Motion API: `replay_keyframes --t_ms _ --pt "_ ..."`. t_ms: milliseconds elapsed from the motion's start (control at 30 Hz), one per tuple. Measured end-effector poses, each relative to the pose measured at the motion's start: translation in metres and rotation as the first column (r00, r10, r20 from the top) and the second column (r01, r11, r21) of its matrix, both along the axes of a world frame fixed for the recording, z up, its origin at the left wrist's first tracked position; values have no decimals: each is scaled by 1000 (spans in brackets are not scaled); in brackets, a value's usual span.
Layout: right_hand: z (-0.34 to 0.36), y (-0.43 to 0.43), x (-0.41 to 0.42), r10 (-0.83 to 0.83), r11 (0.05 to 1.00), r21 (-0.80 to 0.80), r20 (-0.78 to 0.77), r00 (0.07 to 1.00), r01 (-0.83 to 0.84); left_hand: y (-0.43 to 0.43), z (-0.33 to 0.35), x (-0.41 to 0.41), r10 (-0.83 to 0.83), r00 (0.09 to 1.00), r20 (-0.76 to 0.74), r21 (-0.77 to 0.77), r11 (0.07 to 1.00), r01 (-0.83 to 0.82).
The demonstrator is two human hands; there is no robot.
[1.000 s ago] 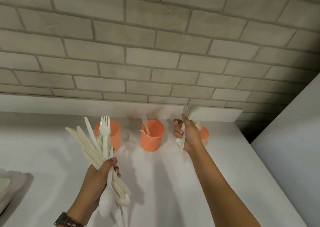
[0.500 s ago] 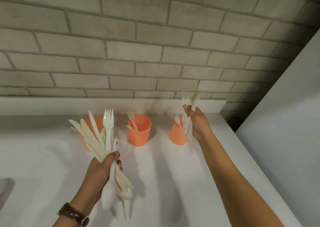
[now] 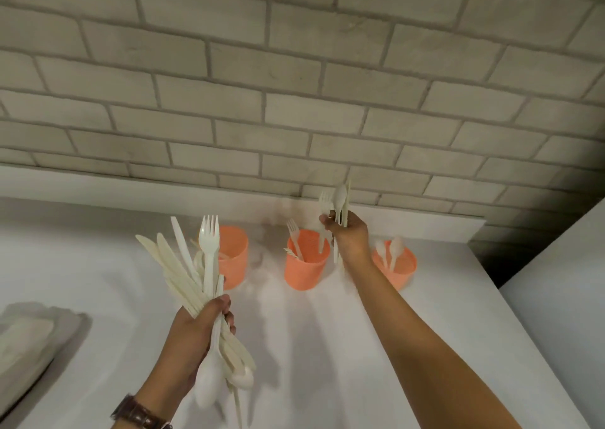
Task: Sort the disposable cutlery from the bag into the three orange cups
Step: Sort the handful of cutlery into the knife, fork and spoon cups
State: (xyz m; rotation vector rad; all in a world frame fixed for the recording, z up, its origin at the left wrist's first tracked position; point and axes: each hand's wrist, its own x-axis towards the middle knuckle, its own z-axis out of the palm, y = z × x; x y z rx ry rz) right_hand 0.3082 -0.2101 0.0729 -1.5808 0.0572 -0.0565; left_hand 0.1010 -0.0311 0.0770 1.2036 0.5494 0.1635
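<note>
In the head view, the left hand (image 3: 196,330) is gripping a big bundle (image 3: 209,265) of knives, forks and spoons above the counter (image 3: 327,347), in front of the left cup (image 3: 234,255). The right hand (image 3: 348,235) is pinching a few pieces (image 3: 340,196) upright, over the right rim of the middle cup (image 3: 306,268), where forks (image 3: 293,235) are standing. Spoons (image 3: 394,248) are standing in the right cup (image 3: 397,271).

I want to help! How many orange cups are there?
3. The left cup sits partly behind cutlery in the left hand, the middle cup holds forks, the right cup holds spoons.
</note>
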Motion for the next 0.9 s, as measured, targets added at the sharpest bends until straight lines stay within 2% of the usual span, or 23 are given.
replay_keyframes --t_ms 133,200,300,400,500,633,767,900 --pt "-23 -7 -7 -30 994 -108 -98 995 19 6 -5 -2 19 1000 -21 28 999 -18" --pt "-21 -14 -13 -59 994 -95 -121 991 47 5 -7 0 18 999 -29 29 999 -17" --pt "-11 -29 -19 -10 992 119 -202 979 35 0 -8 2 0 999 -38 29 1000 1" --pt "-2 -52 -20 93 939 343 -309 946 19 -9 -6 5 -33 999 -38 38 999 34" --pt "6 -82 -22 97 918 395 -286 953 25 -16 -4 6 -66 997 -38 36 997 68" --pt "11 -118 -23 28 948 316 -199 980 37 -22 -3 6 -84 996 -29 24 996 85" --pt "19 -137 -22 -153 987 36 -115 981 158 -28 -1 7 -92 996 -14 23 995 93" --pt "21 -145 -14 -254 967 11 -19 967 254 -28 -2 7 -104 994 -14 36 994 105"
